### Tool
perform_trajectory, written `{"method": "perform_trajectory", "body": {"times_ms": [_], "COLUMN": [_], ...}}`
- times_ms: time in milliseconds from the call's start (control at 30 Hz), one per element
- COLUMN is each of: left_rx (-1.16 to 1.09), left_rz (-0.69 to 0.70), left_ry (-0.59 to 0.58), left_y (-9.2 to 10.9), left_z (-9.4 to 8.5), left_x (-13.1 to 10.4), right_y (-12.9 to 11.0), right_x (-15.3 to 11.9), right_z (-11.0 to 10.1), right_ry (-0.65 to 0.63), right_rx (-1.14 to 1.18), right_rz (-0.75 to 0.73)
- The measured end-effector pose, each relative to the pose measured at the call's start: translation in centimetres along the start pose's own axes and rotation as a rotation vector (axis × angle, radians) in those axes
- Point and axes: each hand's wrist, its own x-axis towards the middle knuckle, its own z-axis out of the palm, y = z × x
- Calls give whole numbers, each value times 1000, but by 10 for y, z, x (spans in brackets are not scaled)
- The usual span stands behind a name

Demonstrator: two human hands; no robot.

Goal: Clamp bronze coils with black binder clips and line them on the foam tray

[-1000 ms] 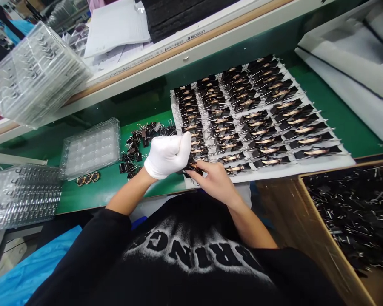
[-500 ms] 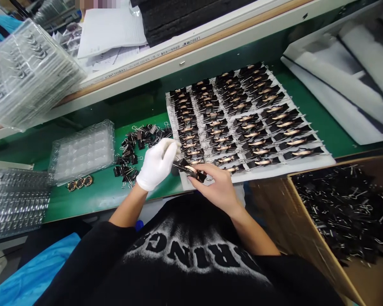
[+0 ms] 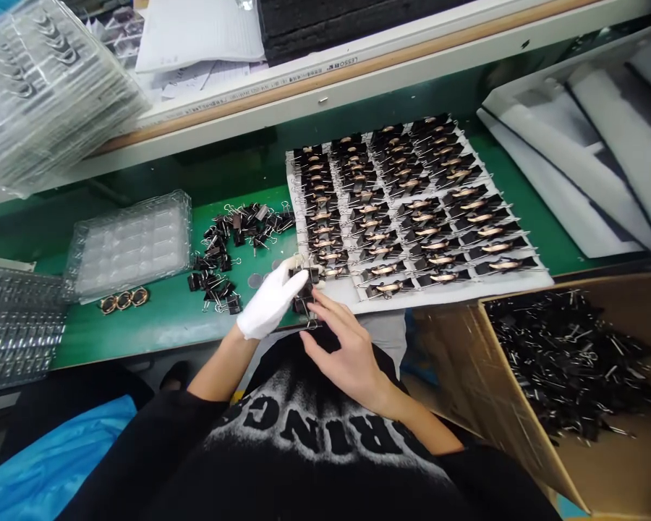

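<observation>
My left hand (image 3: pixel 271 300), in a white glove, is closed on a piece clamped with black binder clips (image 3: pixel 302 295) at the table's front edge. What sits between the clips is mostly hidden by the glove. My bare right hand (image 3: pixel 347 347) is just right of that piece, thumb and fingers apart, its fingertips at the clips' side. Loose black binder clips (image 3: pixel 217 257) lie scattered left of the glove, with small grey discs (image 3: pixel 254 281) close to it. Right of my hands, a white foam sheet (image 3: pixel 347 295) bears rows of gold-rimmed rings held in binder clips (image 3: pixel 437 246).
A clear plastic tray (image 3: pixel 133 246) lies on the green table (image 3: pixel 157 329), near three joined gold-rimmed rings (image 3: pixel 124 300). Clear trays are stacked at left (image 3: pixel 16 325) and upper left (image 3: pixel 48 94). A cardboard box (image 3: pixel 513 383) full of binder clips stands at lower right; foam sheets (image 3: pixel 564 166) lie behind.
The clipped piece has turned from lying slantwise between both hands to more upright in my left hand. My right hand has loosened its grasp and moved down slightly.
</observation>
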Motion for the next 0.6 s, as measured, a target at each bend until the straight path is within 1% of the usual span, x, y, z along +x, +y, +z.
{"method": "perform_trajectory", "body": {"times_ms": [67, 133, 233, 267, 333, 400, 467, 533, 600], "left_rx": [192, 469, 907, 1031, 1217, 1306, 1317, 1279, 1248], "left_rz": [19, 112, 319, 368, 422, 453, 490, 509, 494], "left_ry": [-88, -200, -357, -386, -422, -411, -372, -323, -254], "left_y": [8, 20, 39, 44, 50, 49, 44, 35, 26], "left_z": [-8, -7, 10, 18, 33, 43, 46, 41, 33], "left_x": [1, 3, 10, 14, 22, 28, 31, 30, 24], "right_y": [2, 7, 16, 19, 22, 24, 25, 26, 28], "right_x": [-5, -12, -23, -27, -33, -37, -39, -39, -39], "right_z": [-9, -17, -25, -27, -28, -30, -31, -33, -35], "right_ry": [68, 98, 91, 83, 63, 59, 75, 94, 108], "right_rx": [48, 62, 65, 64, 63, 63, 59, 57, 57], "right_rz": [-32, -68, -65, -52, -31, -22, -22, -23, -21]}}
